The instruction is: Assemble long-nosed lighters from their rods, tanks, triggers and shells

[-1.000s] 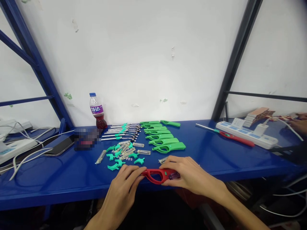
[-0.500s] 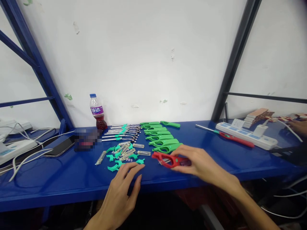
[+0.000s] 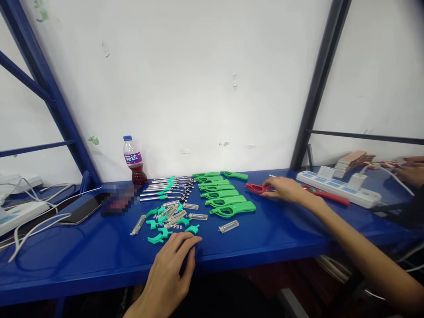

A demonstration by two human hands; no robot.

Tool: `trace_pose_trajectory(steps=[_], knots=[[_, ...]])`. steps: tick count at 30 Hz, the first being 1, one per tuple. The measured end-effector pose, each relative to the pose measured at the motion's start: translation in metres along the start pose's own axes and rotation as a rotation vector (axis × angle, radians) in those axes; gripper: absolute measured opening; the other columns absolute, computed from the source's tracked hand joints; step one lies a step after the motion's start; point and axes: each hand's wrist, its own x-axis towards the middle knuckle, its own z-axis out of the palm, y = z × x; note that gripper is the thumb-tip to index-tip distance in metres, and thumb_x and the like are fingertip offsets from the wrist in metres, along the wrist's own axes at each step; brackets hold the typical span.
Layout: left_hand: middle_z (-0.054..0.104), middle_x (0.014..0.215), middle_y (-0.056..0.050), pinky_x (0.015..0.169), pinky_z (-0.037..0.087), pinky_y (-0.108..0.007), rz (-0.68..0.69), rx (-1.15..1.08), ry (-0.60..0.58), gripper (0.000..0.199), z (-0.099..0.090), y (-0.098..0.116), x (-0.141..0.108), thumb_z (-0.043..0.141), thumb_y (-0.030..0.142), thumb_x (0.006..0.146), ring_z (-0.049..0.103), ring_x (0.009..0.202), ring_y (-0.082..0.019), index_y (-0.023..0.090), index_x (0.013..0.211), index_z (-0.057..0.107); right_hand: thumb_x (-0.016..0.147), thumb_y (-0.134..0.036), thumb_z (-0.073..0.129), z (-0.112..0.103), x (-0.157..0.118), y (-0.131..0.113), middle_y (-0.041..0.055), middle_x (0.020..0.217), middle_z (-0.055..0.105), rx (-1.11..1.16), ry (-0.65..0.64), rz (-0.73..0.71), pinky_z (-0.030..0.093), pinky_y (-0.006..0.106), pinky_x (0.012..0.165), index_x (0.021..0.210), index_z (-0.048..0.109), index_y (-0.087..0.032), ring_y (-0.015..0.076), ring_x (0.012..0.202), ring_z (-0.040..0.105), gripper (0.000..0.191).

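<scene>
With our right hand we grasp the rear of a red lighter handle. The handle is toward the back right corner of the tabletop, between the row of green lighter handles and a red lighter with a metal rod. Our left hand is released: its fingers curl loosely near the front edge, and we cannot tell whether they touch the surface.

Caution: if our right hand shifts farther back or right, it could push the red lighter, whose rod it partly hides, against the white power strip. A slack pinch could drop the red lighter handle. A low sweep of our left hand could scatter the teal triggers or knock the lone clear fuel tank off the front edge.

Markings: the purple label on the blue-capped bottle carries white characters that we read as 芬达 (Fanta). We can read no other lettering.
</scene>
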Motion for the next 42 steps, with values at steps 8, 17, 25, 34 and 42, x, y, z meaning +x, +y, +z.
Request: trace_pose_trajectory(steps=[8, 17, 25, 34, 42], knots=[[0.075, 0.114, -0.005, 0.09, 0.064, -0.04, 0.047, 0.063, 0.016, 0.031, 0.004, -0.001, 0.002, 0.052, 0.018, 0.104, 0.074, 0.101, -0.023, 0.028, 0.13, 0.065, 0.103, -0.041, 0.067, 0.013, 0.051, 0.003, 0.0097, 0.132, 0.067, -0.009, -0.085, -0.001, 0.061, 0.046, 0.095, 0.131, 0.065, -0.019, 0.0244, 0.112, 0.069, 0.035], [0.076, 0.112, -0.004, 0.082, 0.064, -0.035, 0.062, 0.098, 0.026, 0.031, 0.005, -0.002, 0.003, 0.05, 0.021, 0.105, 0.075, 0.098, -0.022, 0.027, 0.132, 0.065, 0.103, -0.04, 0.067, 0.007, 0.043, 0.031, 0.0106, 0.136, 0.066, -0.115, 0.063, 0.231, 0.06, 0.048, 0.097, 0.134, 0.064, -0.019, 0.0253, 0.115, 0.068, 0.037], [0.076, 0.113, -0.004, 0.084, 0.063, -0.036, 0.087, 0.132, 0.044, 0.031, 0.008, -0.006, 0.0, 0.05, 0.022, 0.106, 0.074, 0.1, -0.023, 0.028, 0.133, 0.064, 0.102, -0.039, 0.069, 0.009, 0.017, 0.102, 0.0107, 0.135, 0.066, -0.211, -0.085, 0.595, 0.061, 0.047, 0.095, 0.134, 0.063, -0.018, 0.0255, 0.114, 0.069, 0.039], [0.074, 0.114, -0.005, 0.085, 0.062, -0.035, 0.104, 0.113, 0.017, 0.031, 0.007, -0.009, 0.001, 0.05, 0.022, 0.107, 0.072, 0.1, -0.022, 0.027, 0.135, 0.063, 0.102, -0.039, 0.069, 0.021, 0.017, 0.09, 0.0111, 0.135, 0.066, -0.195, -0.068, 0.579, 0.061, 0.047, 0.095, 0.135, 0.063, -0.018, 0.0256, 0.114, 0.069, 0.04], [0.074, 0.115, -0.004, 0.088, 0.062, -0.037, 0.092, 0.102, 0.01, 0.033, 0.008, -0.01, 0.0, 0.051, 0.022, 0.106, 0.073, 0.1, -0.022, 0.028, 0.136, 0.063, 0.102, -0.041, 0.068, -0.012, 0.008, 0.055, 0.0105, 0.132, 0.067, -0.213, 0.221, 0.589, 0.061, 0.047, 0.093, 0.134, 0.063, -0.018, 0.0248, 0.111, 0.07, 0.04]])
